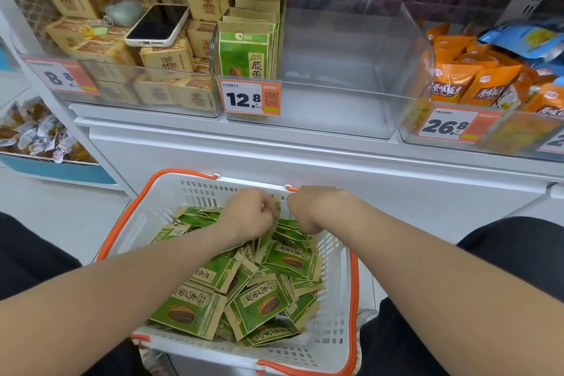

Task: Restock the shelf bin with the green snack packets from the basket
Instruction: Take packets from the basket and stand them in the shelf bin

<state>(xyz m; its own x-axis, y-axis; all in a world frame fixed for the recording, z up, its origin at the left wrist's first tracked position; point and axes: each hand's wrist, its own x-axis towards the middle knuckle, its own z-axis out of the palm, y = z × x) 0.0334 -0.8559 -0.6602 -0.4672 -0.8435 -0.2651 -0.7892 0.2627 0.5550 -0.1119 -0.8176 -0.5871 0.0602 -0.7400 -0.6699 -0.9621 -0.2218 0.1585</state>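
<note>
Two bare forearms reach in from the near edge, between dark-trousered knees, and straight ahead of them sits the white slotted plastic basket [337, 256] with orange handles. It holds a loose heap of flat green-and-tan snack packets [259, 299], piled from its near wall to its far wall. Both hands are down at the basket's far end, just beside each other. The left hand [248, 214] has its fingers curled in, and one green packet [277, 218] stands on edge right against those fingertips, pinched there, between the two hands. The right hand [308, 207] is balled too, knuckles up, its fingers tucked under and hidden among the packets, so I can't tell whether it holds one. Above and beyond the basket's far rim is the clear plastic shelf bin [335, 82], with a short upright row of matching green packets [247, 52] at its left end and an orange-edged 12.8 price tag [248, 98] on its front. Up and left of the basket, a white-cased phone [157, 26] lies on tan boxes; up and right, orange pouches [476, 82].
</note>
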